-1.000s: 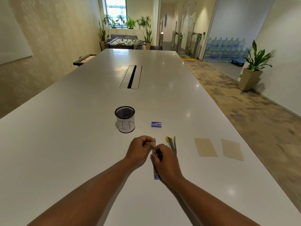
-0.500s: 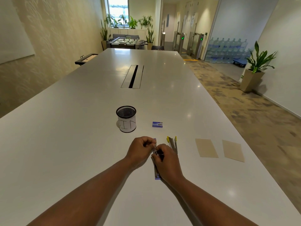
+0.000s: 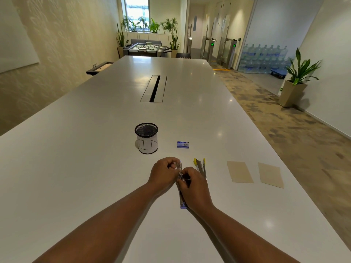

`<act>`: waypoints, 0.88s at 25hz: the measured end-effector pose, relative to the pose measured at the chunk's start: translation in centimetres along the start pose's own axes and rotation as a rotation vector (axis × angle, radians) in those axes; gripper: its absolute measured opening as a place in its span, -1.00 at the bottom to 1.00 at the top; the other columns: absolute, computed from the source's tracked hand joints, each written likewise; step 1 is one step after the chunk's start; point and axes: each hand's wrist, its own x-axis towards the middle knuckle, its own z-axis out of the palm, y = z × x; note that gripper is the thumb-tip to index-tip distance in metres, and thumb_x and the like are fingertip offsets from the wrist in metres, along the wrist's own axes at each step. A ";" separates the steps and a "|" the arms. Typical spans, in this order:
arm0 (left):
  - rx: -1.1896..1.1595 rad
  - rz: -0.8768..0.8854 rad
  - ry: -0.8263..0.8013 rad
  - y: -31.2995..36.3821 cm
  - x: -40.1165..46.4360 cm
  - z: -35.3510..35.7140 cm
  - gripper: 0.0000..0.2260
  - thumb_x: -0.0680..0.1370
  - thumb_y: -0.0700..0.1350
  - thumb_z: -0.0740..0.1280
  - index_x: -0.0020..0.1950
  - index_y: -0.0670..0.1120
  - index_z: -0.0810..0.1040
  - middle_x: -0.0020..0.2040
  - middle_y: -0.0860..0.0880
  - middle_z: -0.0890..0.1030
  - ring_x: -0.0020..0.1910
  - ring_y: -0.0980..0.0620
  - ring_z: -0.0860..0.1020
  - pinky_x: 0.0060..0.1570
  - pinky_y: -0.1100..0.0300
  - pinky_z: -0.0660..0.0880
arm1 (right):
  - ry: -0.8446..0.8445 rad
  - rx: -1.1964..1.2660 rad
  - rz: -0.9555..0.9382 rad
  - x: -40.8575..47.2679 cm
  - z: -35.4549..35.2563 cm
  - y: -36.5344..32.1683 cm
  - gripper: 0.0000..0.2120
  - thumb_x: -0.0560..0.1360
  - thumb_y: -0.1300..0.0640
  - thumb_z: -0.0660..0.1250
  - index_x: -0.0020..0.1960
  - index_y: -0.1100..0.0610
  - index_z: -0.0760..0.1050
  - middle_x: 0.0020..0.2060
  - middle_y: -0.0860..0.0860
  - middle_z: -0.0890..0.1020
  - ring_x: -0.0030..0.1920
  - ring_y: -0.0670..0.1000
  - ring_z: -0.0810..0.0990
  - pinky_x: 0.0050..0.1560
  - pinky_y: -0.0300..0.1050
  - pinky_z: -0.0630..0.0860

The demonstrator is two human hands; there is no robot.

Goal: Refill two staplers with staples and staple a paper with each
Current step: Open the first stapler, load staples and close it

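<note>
Still, both hands [image 3: 195, 186] grip the purple stapler [image 3: 182, 201] unchanged.

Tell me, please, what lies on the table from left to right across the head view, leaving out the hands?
Mesh pen cup → staple box → yellow stapler → nearer paper → farther-right paper. The purple stapler in the hands is left out.

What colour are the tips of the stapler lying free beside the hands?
Yellow: the free stapler has yellow tips, shown in the head view.
</note>
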 end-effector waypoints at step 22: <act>0.169 -0.247 0.023 2.4 3.3 -0.2 -0.98 0.37 -0.16 0.50 -0.25 -0.05 0.70 -0.22 -0.02 0.73 -0.11 -0.03 0.70 0.00 -0.04 0.68 | 0.020 -0.050 0.009 0.2 -0.4 -1.0 -0.85 0.63 0.15 0.21 -0.10 0.04 0.47 -0.27 -0.06 0.56 -0.23 -0.06 0.52 -0.24 -0.09 0.48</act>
